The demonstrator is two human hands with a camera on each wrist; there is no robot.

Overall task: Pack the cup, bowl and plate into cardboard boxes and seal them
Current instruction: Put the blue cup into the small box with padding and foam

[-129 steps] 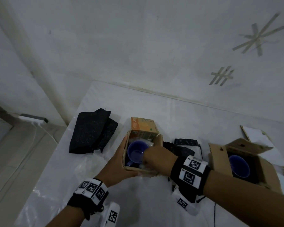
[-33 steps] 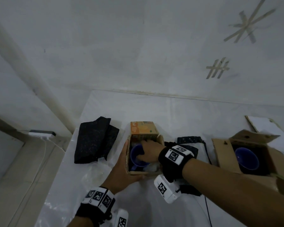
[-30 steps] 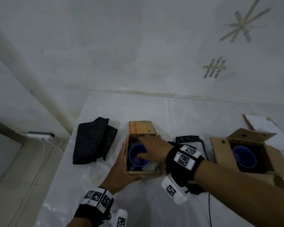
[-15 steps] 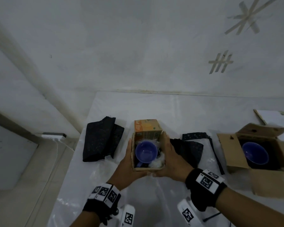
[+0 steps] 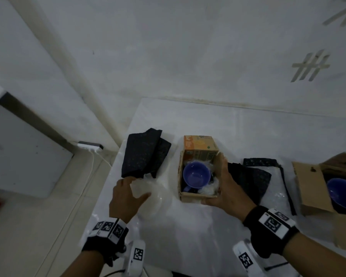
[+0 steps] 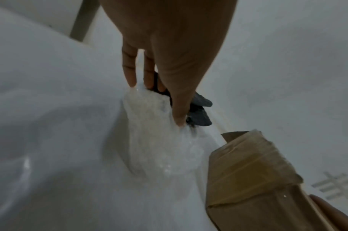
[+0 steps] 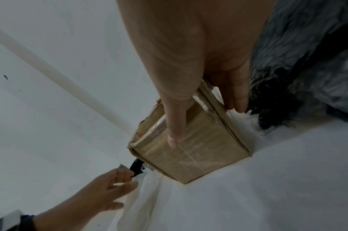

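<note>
A blue cup (image 5: 196, 175) stands in a small open cardboard box (image 5: 198, 194) with clear wrap tucked beside it. My right hand (image 5: 221, 183) grips the box's front right corner, with the thumb across the front face (image 7: 175, 137) and the fingers along the right side. To the left of the box, my left hand (image 5: 137, 186) reaches down with fairly straight fingers (image 6: 129, 78) that touch a loose wad of clear bubble wrap (image 6: 159, 140). A blue bowl (image 5: 342, 189) sits in a larger open box (image 5: 312, 188) at the right edge.
A folded black foam sheet (image 5: 146, 154) lies just beyond the left hand. More black foam on bubble wrap (image 5: 254, 176) lies between the two boxes. The table's left edge (image 5: 108, 186) drops to the floor, where a power strip (image 5: 90, 146) lies.
My right hand came out of the small box and now holds its right side. My left hand left the box's left wall and moved left onto the loose wrap.
</note>
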